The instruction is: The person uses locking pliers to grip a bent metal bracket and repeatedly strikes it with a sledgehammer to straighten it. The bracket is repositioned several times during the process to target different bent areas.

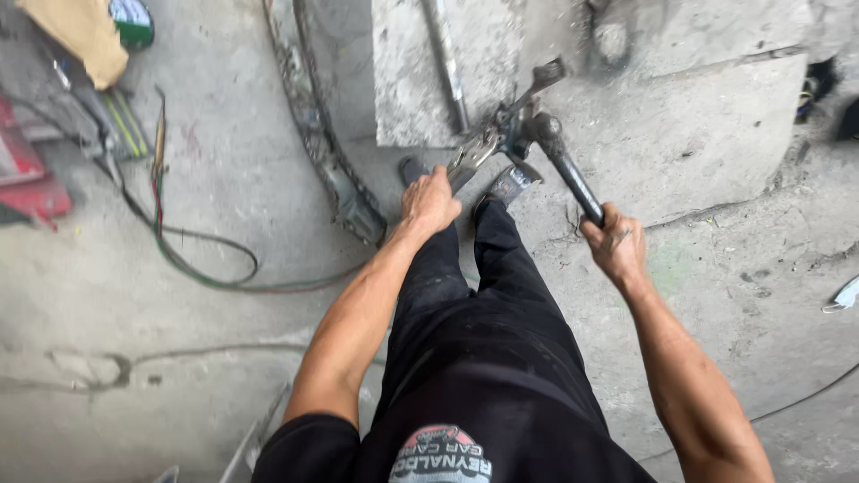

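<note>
Over the concrete floor [224, 179], left hand [429, 201] grips locking pliers [474, 152] — right hand [616, 246] clenches a hammer handle [568, 174].

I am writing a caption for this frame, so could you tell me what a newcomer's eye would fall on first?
The eye goes first to the two bare arms reaching down the middle of the frame: the left hand grips locking pliers, and the right hand holds a dark hammer by its handle, both meeting on a metal part on the concrete slab. Next comes the tangle of hoses curling over the floor at left.
</note>
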`<state>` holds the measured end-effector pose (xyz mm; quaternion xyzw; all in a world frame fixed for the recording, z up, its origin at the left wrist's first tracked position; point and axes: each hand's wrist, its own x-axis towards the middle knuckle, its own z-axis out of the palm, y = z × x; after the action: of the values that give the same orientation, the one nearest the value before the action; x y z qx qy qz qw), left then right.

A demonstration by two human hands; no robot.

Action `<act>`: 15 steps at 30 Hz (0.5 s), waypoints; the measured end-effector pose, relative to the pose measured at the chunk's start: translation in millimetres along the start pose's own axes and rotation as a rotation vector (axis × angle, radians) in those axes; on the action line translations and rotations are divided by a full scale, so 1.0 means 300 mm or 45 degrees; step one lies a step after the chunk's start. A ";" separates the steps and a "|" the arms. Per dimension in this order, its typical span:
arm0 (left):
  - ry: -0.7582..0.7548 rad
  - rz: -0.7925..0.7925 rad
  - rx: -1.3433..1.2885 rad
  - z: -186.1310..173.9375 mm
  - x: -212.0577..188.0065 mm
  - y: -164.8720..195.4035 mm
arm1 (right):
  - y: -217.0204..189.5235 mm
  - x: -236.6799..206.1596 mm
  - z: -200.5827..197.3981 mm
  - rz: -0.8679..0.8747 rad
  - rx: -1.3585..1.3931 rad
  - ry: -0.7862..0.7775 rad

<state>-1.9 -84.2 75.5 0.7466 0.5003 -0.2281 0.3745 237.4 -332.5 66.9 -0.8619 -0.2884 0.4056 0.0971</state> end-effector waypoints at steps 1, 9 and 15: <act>0.002 0.009 -0.028 0.007 0.003 0.004 | -0.003 -0.032 -0.004 0.079 0.107 0.017; -0.200 0.085 -0.476 0.016 -0.048 -0.136 | 0.051 -0.251 0.031 0.328 0.656 0.095; -0.403 -0.065 -0.895 -0.031 -0.183 -0.301 | 0.154 -0.323 0.067 0.332 0.634 0.046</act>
<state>-106.6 -88.6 90.6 0.5156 0.5024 -0.1643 0.6743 192.6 -427.2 97.4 -0.8485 -0.0648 0.4577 0.2577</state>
